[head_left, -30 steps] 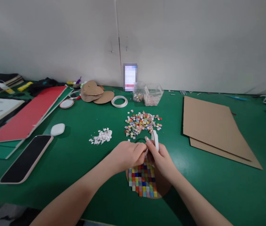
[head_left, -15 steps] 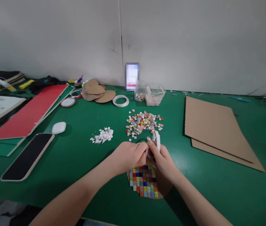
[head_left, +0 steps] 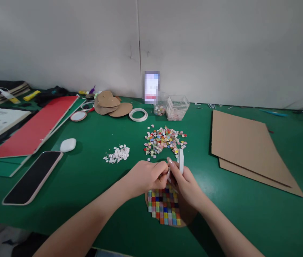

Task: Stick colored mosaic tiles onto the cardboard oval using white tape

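My right hand (head_left: 187, 182) is closed on a roll of white tape (head_left: 181, 160), held upright on its edge. Close against it, my left hand (head_left: 152, 175) is curled with thumb and finger pinched; what it pinches is too small and hidden to name. Below both hands lies a round cardboard piece (head_left: 188, 214), partly covered with colourful square tiles (head_left: 164, 207). A heap of loose coloured tiles (head_left: 162, 139) sits just beyond my hands, and a small pile of white paper bits (head_left: 117, 154) is to the left.
Cardboard sheets (head_left: 243, 146) lie at the right. A dark phone (head_left: 33, 178), a white case (head_left: 68, 145) and a red folder (head_left: 39, 125) are at the left. Behind stand clear containers (head_left: 177, 107), a lit screen (head_left: 151, 86), another tape roll (head_left: 138, 115) and cardboard discs (head_left: 120, 109).
The tape roll in my right hand has turned slightly. Both hands stay close together, and the whole view has shifted a little.
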Demonstrator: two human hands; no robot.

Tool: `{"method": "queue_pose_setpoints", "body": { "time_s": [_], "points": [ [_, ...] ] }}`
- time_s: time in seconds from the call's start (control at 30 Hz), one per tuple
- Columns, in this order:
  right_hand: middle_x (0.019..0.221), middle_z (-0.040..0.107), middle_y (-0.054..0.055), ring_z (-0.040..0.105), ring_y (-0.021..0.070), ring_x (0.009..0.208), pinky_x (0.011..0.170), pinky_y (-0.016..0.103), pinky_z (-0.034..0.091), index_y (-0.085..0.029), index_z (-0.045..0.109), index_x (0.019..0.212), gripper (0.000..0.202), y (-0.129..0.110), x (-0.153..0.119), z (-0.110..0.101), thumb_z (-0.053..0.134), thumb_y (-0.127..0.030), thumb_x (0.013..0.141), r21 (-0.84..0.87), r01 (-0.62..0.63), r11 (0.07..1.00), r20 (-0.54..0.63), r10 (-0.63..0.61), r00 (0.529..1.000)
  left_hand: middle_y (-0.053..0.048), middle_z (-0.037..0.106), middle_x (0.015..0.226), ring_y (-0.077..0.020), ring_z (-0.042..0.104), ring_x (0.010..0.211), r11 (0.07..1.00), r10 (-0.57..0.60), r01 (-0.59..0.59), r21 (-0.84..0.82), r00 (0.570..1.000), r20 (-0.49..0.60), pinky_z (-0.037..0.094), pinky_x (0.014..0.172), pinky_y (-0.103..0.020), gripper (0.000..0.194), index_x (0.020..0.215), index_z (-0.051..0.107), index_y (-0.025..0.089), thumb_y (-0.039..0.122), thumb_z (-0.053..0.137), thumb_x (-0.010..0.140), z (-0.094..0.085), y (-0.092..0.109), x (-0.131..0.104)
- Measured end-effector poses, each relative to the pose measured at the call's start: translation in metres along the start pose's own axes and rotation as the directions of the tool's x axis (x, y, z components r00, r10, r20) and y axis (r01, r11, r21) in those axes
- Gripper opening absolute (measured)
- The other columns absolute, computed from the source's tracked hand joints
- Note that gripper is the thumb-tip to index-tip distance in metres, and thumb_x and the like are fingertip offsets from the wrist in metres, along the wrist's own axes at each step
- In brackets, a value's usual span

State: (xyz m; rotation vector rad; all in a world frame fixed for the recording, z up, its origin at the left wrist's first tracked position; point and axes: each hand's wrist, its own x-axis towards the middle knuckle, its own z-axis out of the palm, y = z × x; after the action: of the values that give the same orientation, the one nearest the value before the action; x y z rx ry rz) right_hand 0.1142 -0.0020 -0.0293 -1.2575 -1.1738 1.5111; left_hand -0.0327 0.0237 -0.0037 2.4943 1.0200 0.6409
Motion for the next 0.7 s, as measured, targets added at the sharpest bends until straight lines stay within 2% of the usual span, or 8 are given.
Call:
{"method": "queue_pose_setpoints", "body": {
  "time_s": [0.17,0.33,0.53,0.7],
  "points": [
    [0.049,0.029,-0.007,0.025,0.0073,0.043,0.04,0.021,0.021,-0.019,0.041,0.062,0.041,0.002,0.0007,-0.0007,0.049,-0.056,0.08,0.046,-0.028,0.999,0.042,0.026,0.999,0.006,0.041,0.048,-0.0085,0.036,0.04,1.0,0.012,-0.012,-0.015,0.999,0.053,0.024,0.045,-0.021,0.013,0.066,0.039,0.02,0.017,0.04,0.078,-0.0039,-0.0002,-0.0005],
    [0.051,0.035,-0.006,0.03,0.0075,0.044,0.04,0.021,0.025,-0.019,0.045,0.063,0.039,0.0019,-0.0005,0.0009,0.051,-0.055,0.078,0.071,-0.031,0.997,-0.005,0.031,1.0,0.005,0.046,0.052,-0.0104,0.042,0.044,0.999,0.039,-0.042,0.024,0.994,0.1,0.025,0.046,-0.022,0.008,0.07,0.042,0.02,0.021,0.044,0.079,-0.0056,-0.0003,-0.003],
    [0.048,0.034,-0.006,0.03,0.0078,0.043,0.041,0.021,0.024,-0.02,0.042,0.061,0.041,0.0012,-0.0005,0.0009,0.048,-0.055,0.08,0.053,-0.032,0.998,0.018,0.031,0.999,0.004,0.045,0.049,-0.0105,0.041,0.042,0.997,0.045,-0.049,0.059,0.997,0.07,0.024,0.045,-0.023,0.009,0.07,0.044,0.019,0.016,0.04,0.077,-0.0054,0.0001,-0.0027],
    [0.049,0.032,-0.007,0.028,0.0074,0.043,0.041,0.021,0.023,-0.019,0.041,0.061,0.042,0.0008,-0.0006,0.0006,0.049,-0.057,0.078,0.018,-0.03,0.999,-0.009,0.03,1.0,0.003,0.048,0.051,-0.0116,0.044,0.042,0.982,0.097,-0.104,0.156,0.994,0.051,0.024,0.043,-0.023,0.009,0.071,0.045,0.018,0.014,0.039,0.077,-0.0033,-0.0022,-0.0036]
  ]
}}
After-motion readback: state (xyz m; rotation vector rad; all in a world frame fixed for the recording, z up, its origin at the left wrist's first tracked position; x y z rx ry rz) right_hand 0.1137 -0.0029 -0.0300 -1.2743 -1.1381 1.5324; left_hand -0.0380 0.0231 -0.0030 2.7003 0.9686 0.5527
